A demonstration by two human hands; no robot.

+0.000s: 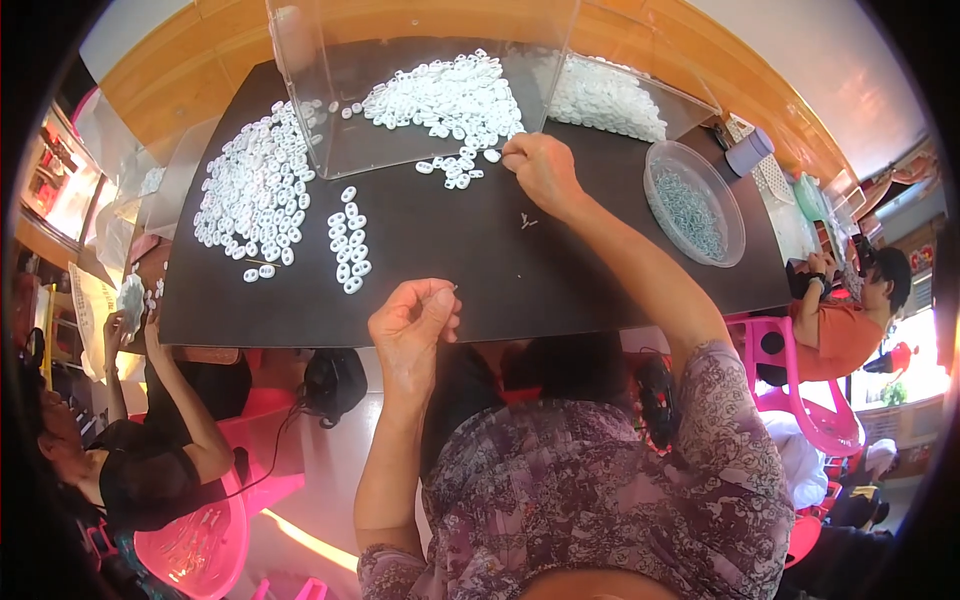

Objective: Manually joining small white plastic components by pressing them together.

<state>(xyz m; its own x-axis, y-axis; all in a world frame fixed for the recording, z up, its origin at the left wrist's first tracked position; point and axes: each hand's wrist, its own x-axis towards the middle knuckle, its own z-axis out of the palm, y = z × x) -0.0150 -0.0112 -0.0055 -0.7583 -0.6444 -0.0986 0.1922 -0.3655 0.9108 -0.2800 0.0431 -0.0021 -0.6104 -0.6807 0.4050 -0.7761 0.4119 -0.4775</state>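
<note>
White pieces (255,185), each with two small holes, lie in groups on the dark table (600,295). At the left, we see a large loose heap of them. Right of this, we find a block of pieces (348,245) set in close columns. Our left hand (415,325) is next, above the table's near edge, with thumb and forefinger in a narrow pinch on a small item (455,288), too small to identify. Beyond it, a clear box (375,169) surrounds most of a central heap (450,100), which spills forward past the box's lower edge. A few loose pins (527,221) lie right of centre. Our right hand (545,172) has curled fingers beside the spilled pieces; we cannot tell whether it grips one. Further right, a round tub (737,235) contains many small metal parts (688,210).
</note>
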